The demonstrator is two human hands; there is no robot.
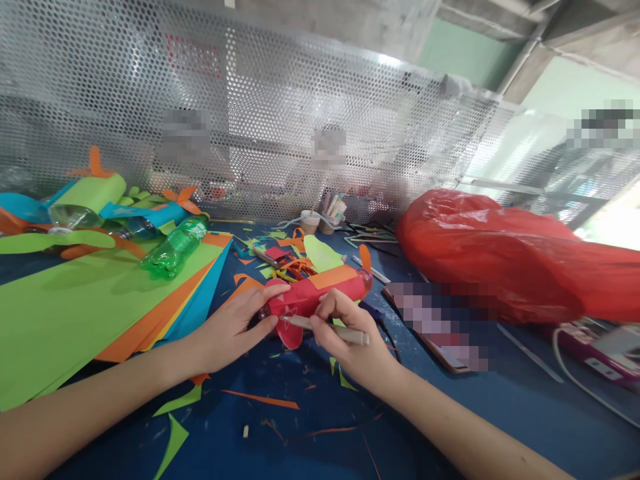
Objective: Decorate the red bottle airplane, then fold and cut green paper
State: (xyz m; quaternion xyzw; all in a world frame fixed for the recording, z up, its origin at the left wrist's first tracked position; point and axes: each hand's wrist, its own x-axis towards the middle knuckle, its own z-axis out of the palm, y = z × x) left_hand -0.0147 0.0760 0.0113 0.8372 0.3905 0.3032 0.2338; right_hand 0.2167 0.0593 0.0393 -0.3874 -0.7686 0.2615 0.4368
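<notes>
A bottle wrapped in red paper (307, 293) with an orange band lies sideways above the blue table. Its neck end points left, and an orange paper piece stands up at its right end. My left hand (240, 327) is closed on the neck end, thumb and fingers on the red paper. A rounded red paper piece (290, 337) with light star-like lines hangs at that end. My right hand (350, 337) grips a light grey pen (350, 334), its tip at the drawn lines.
Green, orange and blue sheets (100, 293) lie left, under a green bottle (175, 247). Paper-covered bottles stand behind. Scraps, cups of markers (333, 217), a phone (435, 327), a red plastic bag (495, 253) and a white cable surround the work. A perforated metal screen rises behind.
</notes>
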